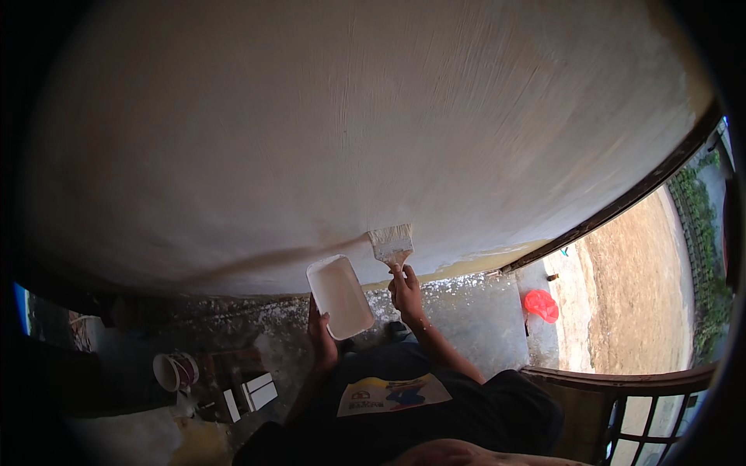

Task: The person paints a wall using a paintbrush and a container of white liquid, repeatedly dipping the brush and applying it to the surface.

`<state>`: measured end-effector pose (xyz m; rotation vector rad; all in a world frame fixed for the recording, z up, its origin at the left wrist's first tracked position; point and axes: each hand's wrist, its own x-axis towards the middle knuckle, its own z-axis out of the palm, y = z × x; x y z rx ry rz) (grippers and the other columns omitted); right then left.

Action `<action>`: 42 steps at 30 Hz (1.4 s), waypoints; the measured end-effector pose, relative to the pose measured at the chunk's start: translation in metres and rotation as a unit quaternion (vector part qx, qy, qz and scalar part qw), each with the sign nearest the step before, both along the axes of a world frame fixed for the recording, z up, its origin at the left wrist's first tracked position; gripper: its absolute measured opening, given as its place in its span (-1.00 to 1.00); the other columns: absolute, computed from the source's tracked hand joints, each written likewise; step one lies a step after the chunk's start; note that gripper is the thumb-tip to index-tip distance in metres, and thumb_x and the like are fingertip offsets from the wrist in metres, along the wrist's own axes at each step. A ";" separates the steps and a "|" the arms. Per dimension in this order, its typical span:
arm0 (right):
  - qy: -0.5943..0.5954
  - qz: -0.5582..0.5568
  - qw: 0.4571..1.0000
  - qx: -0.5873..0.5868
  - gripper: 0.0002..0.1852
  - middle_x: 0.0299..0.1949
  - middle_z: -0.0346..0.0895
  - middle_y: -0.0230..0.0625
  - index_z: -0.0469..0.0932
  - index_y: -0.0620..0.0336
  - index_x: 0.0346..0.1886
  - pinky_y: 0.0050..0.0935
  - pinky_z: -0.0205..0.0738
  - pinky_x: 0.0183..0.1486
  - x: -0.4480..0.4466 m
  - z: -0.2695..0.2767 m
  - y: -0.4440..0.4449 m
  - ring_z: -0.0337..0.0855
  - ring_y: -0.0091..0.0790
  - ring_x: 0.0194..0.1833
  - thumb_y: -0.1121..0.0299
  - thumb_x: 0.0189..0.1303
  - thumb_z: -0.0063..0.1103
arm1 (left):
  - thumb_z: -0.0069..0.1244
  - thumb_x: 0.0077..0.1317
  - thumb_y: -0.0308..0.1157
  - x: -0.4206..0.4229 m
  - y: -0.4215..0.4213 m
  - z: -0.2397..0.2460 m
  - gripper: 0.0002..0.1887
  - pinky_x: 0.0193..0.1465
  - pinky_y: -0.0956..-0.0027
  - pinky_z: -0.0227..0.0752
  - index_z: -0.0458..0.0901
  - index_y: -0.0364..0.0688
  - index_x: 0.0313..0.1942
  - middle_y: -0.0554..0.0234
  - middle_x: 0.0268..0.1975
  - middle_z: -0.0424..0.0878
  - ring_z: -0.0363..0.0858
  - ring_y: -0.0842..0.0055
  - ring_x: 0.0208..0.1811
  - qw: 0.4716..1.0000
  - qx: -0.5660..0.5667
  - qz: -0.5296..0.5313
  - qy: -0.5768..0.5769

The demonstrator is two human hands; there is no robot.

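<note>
My right hand (406, 294) grips the wooden handle of a wide flat paintbrush (394, 243), whose pale, paint-coated bristles are at the wall's surface. My left hand (322, 336) holds a white rectangular plastic tray (341, 297) by its side, tilted, with pale paint in it. The tray is left of the brush, close to the wall. In front of me the wall (349, 145) bears whitish paint with visible brush strokes. Yellowish patches show low on the wall at the right.
White splatters dot the concrete floor (472, 314) along the wall's foot. A bucket (176, 372) and white boxes (259, 391) stand at the lower left. A red plastic bag (541, 306) lies by the doorway at the right; a barred window (650, 416) is at the lower right.
</note>
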<state>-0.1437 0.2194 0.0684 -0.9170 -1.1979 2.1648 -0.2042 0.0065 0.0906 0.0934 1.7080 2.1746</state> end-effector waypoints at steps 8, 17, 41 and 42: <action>-0.126 0.038 0.988 -0.084 -0.65 -0.61 0.33 -0.49 0.47 0.09 -0.11 -0.47 -0.09 -0.78 -0.002 -0.073 -0.004 0.12 -0.63 -0.80 -0.02 0.60 0.11 | -0.18 0.39 -0.38 -0.003 0.006 0.010 -0.26 0.63 0.18 0.09 0.22 -0.29 0.60 -0.02 0.54 0.37 0.30 0.23 0.58 0.999 -0.027 -0.007 0.017; -0.085 0.051 0.984 -0.151 -0.68 -0.58 0.31 -0.43 0.46 0.17 -0.11 -0.44 -0.10 -0.77 -0.007 -0.063 0.013 0.10 -0.57 -0.79 0.08 0.62 0.04 | -0.17 0.39 -0.38 0.006 -0.001 0.004 -0.26 0.60 0.19 0.12 0.23 -0.29 0.60 -0.02 0.54 0.39 0.33 0.24 0.56 0.999 -0.023 -0.007 0.029; 0.116 -0.009 0.992 0.054 -0.71 -0.62 0.23 -0.59 0.49 0.20 -0.01 -0.61 -0.12 -0.75 0.048 0.189 -0.001 0.07 -0.75 -0.72 0.14 0.69 0.00 | -0.15 0.38 -0.29 0.017 -0.003 0.019 -0.23 0.59 0.15 0.17 0.20 -0.31 0.60 0.00 0.52 0.39 0.36 0.23 0.54 0.999 0.034 -0.041 -0.007; 0.131 -0.014 0.989 0.068 -0.71 -0.63 0.23 -0.60 0.49 0.21 0.00 -0.61 -0.12 -0.75 0.049 0.194 0.000 0.06 -0.76 -0.72 0.15 0.69 0.00 | -0.16 0.38 -0.32 0.017 -0.005 0.017 -0.23 0.61 0.17 0.13 0.18 -0.32 0.60 -0.01 0.54 0.36 0.32 0.23 0.56 0.998 0.042 -0.046 -0.007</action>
